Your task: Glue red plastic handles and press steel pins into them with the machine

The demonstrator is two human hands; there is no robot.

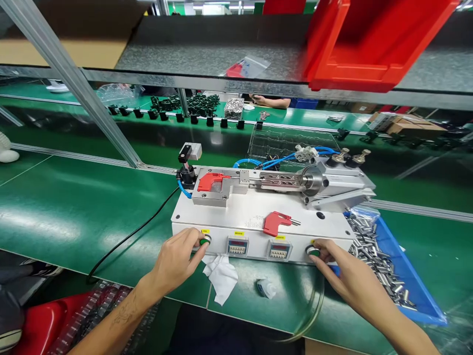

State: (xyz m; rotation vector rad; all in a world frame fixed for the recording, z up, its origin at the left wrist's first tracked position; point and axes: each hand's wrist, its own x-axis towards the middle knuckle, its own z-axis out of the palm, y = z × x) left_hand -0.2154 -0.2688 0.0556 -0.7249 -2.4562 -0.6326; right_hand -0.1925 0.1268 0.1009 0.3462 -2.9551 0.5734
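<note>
My left hand (177,255) is at the left green push button (204,240), its thumb and fingers closed about the rim. On the other end of the machine's front (254,246), my right hand (345,273) grips the right green push button (315,251) in the same way. A red pistol-shaped plastic part (210,182) lies in the metal fixture (210,199), its thin metal shaft pointing right towards the slide. Another red pistol-shaped part (275,223) with a metal tip rests on the machine's white top. Between the buttons sit two digital counters (237,246).
A blue bin (402,266) of small metal sleeves stands right of the machine. White cloth (222,278) and a small clear bottle (266,288) lie in front. Overhead is a shelf with a red bin (364,74). Across the bench, a co-worker's hand (260,100) shows.
</note>
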